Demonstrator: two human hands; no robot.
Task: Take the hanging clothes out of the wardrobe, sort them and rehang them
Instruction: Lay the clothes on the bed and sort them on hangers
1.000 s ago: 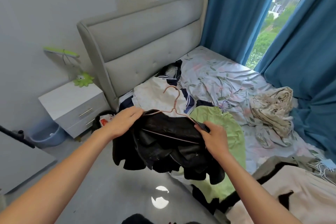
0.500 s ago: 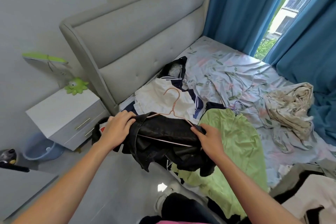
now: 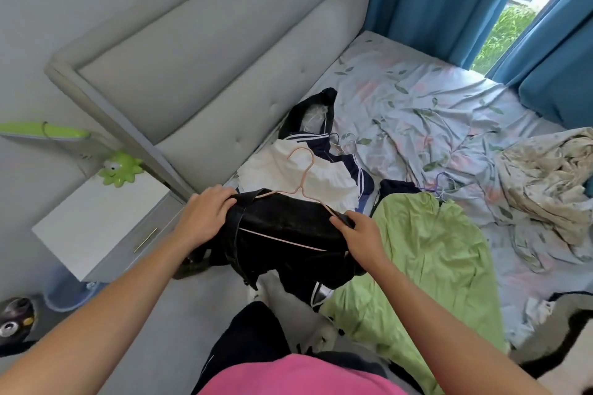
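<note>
Both the left hand (image 3: 205, 215) and right hand (image 3: 361, 235) grip the black garment (image 3: 285, 234) on its hanger (image 3: 301, 179), now lowered toward the bed (image 3: 449, 112) at twelve o'clock, seemingly to be sorted.

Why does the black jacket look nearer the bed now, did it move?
Yes. The black jacket on its pink hanger has come toward the headboard, now overlapping the white sailor top.

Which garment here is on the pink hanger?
The black garment, gripped by both hands: left hand, right hand. The green garment and white one lie on the bed.
</note>
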